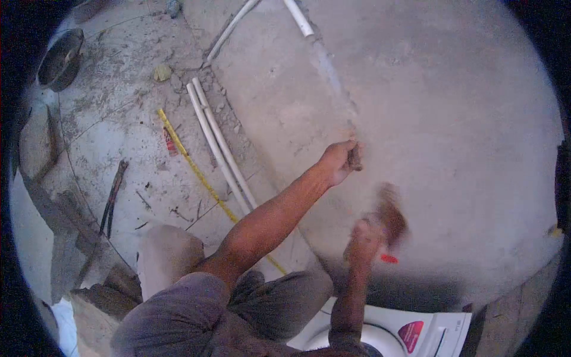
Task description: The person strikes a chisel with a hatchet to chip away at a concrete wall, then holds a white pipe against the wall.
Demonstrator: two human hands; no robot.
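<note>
My left hand [338, 164] is closed around a short, dark chisel [355, 158], held against the grey cement wall [452, 137]. Above it, a shallow groove [329, 68] runs up the wall to the end of a white pipe [299, 19]. Lower and to the right, my right hand [364, 243] grips a hammer [391, 219], whose brownish head is smeared by motion. The hammer is apart from the chisel.
Two white pipes [219, 143] lie beside a yellow measuring tape [193, 165] on the dusty floor at left. Farther left are long-handled pliers [114, 198] and a dark basin [62, 59]. A white appliance [437, 333] stands close at the bottom right. Rubble [223, 101] lines the wall's foot.
</note>
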